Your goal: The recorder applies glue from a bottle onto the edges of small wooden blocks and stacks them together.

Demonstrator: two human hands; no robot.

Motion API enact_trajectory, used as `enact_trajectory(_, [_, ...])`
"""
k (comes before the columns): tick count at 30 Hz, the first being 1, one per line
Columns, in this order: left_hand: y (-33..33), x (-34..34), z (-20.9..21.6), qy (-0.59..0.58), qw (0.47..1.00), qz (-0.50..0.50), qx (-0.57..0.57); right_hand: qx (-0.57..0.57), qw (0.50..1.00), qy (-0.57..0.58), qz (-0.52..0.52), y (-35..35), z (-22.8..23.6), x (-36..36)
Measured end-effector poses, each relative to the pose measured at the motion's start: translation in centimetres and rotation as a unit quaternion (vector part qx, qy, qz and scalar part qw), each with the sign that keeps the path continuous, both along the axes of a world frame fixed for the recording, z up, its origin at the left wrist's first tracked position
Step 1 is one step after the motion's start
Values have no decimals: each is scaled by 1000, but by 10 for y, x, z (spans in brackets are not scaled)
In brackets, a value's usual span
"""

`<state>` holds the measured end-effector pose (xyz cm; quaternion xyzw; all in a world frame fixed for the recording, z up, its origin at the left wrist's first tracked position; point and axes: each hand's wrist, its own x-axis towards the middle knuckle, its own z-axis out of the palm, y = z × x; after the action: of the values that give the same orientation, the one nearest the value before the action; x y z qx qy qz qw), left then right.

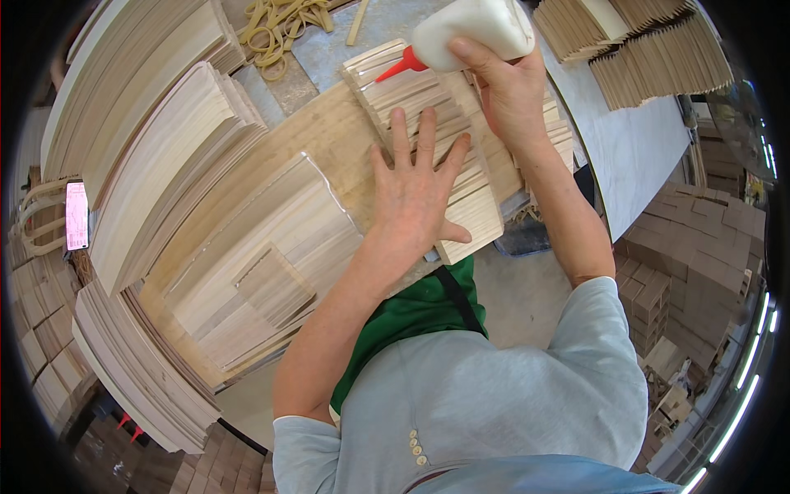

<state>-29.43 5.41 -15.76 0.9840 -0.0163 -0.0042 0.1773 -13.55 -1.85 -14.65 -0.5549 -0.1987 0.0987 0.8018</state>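
My right hand (512,95) grips a white glue bottle (473,33) with a red nozzle, tipped so that the nozzle points left and down. The red tip hovers at the far left end of a row of thin wooden slats (465,185) packed side by side. On those slats my left hand (415,181) lies flat with its fingers spread. To the left, a wooden panel (271,230) carries white glue lines along two edges, and a small stack of short wood pieces (276,284) rests on it.
Tall stacks of wooden boards (164,165) stand along the left of the table. Yellow rubber bands (284,29) lie at the back. More stacked slats (658,66) sit at the back right. A phone with a pink screen (76,216) is at the far left, and piled wood blocks (699,239) stand at right.
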Motion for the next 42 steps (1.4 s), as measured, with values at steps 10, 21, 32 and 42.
enact_trajectory(10, [-1,0,-5,7,1000,-1,23,-84,986,-95,-107,-35,19,21])
enact_trajectory(21, [-2,-6,0,-33,999,-4,4,42,998,10,-42,-41,8,3])
enact_trajectory(32, [-22,-35,-1,-152,980,-126,-33,37,999,24,-19,-21,-3,-29])
enact_trajectory(42, [-52,-56,0,-119,991,-57,-7,41,999,6,12,-31,-15,-25])
